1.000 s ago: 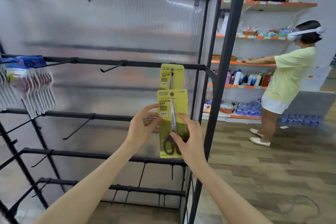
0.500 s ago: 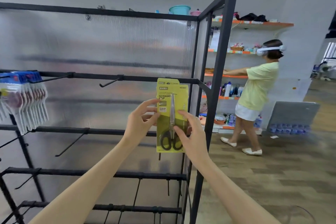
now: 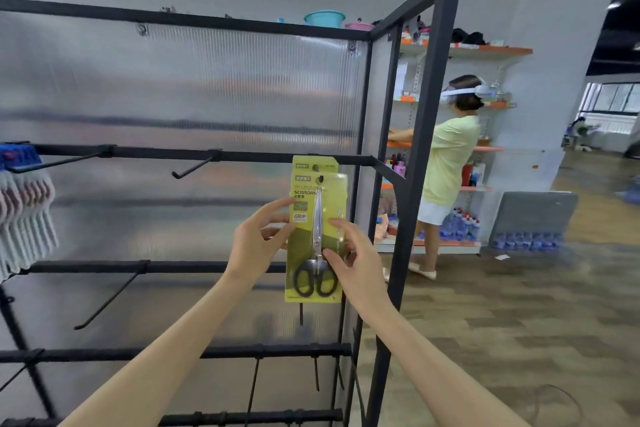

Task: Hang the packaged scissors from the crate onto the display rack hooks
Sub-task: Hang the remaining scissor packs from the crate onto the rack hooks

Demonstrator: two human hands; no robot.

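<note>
Both hands on the front scissors pack (image 3: 313, 239), held up at the right end of the display rack (image 3: 420, 135), roughly centre frame. Left hand (image 3: 258, 246): fingers pinch the pack's left edge, at 9 o'clock of the card. Right hand (image 3: 353, 262): thumb on the card face by the scissor pivot, fingers curled round the right edge, at 4 o'clock of the card. Pack upright, black handles down, blades up.

A second yellow pack (image 3: 315, 166) sits directly behind it, top poking out at 12 o'clock, level with the upper crossbar (image 3: 242, 157). Can't tell whether the front pack's hang hole is on a hook.

Bare hooks (image 3: 195, 168) on the same crossbar toward 9 o'clock. Blue-topped packaged items (image 3: 26, 215) hang at far 9 o'clock. Another person (image 3: 450, 163) in a yellow shirt and headset stands at store shelves (image 3: 485, 52) at 3 o'clock.
</note>
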